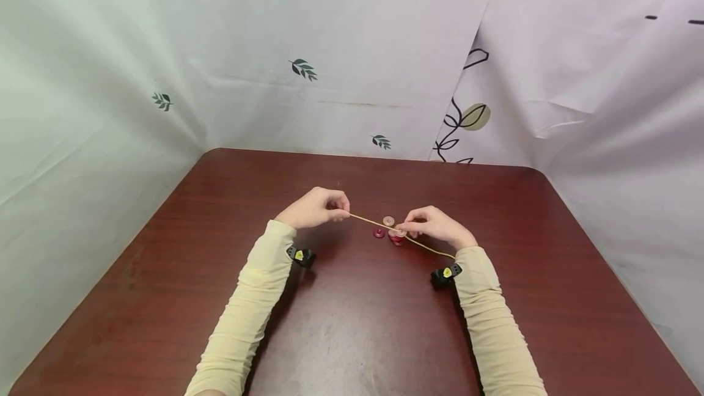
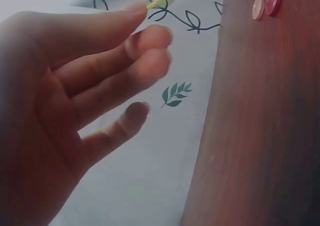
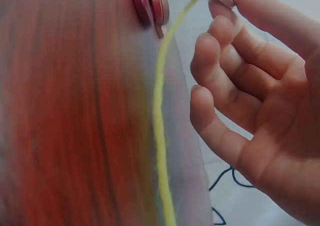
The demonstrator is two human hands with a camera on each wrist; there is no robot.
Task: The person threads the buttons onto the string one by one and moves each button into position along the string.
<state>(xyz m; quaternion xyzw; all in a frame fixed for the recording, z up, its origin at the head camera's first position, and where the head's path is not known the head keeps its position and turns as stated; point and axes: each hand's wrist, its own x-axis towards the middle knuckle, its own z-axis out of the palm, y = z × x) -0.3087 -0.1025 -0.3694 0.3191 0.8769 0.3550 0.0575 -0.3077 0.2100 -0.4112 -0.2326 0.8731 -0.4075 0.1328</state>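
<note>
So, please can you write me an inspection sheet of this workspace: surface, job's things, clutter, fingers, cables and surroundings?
Surface: dark red-brown table, glossy, bare at the front.
Job's things: yellow string stretched between both hands; pale button and red buttons lie under it at mid-table.
Clutter: nothing seen.
Fingers: left hand pinches one string end; right hand pinches a pale button at the string, the rest of the string trailing toward its wrist.
Cables: nothing seen; a small black camera sits on each wrist.
Surroundings: white sheets with leaf prints hang behind and beside the table.

Cream sleeves (image 1: 247, 316), black wrist cameras (image 1: 300, 256)
</note>
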